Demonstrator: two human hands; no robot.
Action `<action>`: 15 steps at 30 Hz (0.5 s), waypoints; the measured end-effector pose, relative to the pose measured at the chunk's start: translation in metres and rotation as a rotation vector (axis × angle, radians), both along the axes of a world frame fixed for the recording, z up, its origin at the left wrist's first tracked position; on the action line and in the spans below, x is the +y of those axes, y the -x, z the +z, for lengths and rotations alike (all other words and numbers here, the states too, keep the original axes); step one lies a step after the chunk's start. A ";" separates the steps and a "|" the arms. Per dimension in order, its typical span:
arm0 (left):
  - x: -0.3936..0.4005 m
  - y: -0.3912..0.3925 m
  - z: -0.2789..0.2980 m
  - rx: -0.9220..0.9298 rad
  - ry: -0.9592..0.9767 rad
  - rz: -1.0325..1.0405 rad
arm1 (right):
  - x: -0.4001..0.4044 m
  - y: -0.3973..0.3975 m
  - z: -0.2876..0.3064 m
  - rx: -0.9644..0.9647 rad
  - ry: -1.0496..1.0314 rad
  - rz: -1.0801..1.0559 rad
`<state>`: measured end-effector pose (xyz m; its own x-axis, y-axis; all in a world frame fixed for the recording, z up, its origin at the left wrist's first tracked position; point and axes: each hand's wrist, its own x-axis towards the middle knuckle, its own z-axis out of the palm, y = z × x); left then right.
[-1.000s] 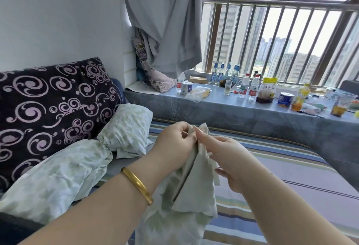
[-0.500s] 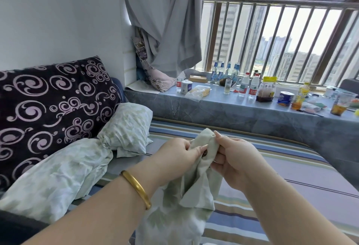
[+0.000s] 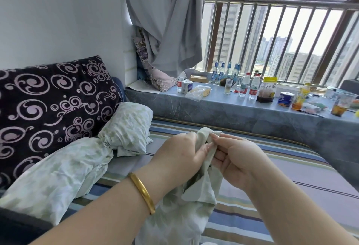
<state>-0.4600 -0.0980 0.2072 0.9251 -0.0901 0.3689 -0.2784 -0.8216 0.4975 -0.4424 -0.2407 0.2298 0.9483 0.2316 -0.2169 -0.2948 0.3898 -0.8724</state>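
Green cloth (image 3: pixel 194 202) pinched by left hand (image 3: pixel 180 157), right hand (image 3: pixel 237 159); cup (image 3: pixel 342 99) holds amber drink (image 3: pixel 337 110).

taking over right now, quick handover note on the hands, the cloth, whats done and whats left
Left hand: grip pinches the bunched top of the pale green leaf-print cloth; gold bangle on that wrist.
Right hand: fingertips pinch the same bunched top from the other side.
Cloth: held up over the striped bed sheet, the rest hanging down between the forearms.
Done: a bundle in the same print lies on the bed, cinched in the middle, beside the dark swirl-pattern cushion.
Left: no knot shows in the held cloth; it probably needs working at the pinched end, then setting down.
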 end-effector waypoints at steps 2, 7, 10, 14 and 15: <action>0.000 0.001 0.001 -0.034 -0.066 -0.015 | 0.000 -0.001 0.000 -0.004 -0.008 0.013; 0.003 -0.003 -0.001 -0.049 -0.047 -0.037 | -0.006 -0.002 0.001 -0.002 0.005 0.063; 0.011 -0.009 -0.002 0.021 0.110 -0.030 | -0.010 -0.004 0.001 0.011 -0.010 0.056; 0.015 -0.009 0.000 0.016 0.262 -0.072 | -0.011 -0.004 0.000 0.011 -0.027 0.048; 0.015 -0.008 0.001 0.019 0.284 -0.083 | -0.011 -0.005 0.000 0.010 -0.033 0.042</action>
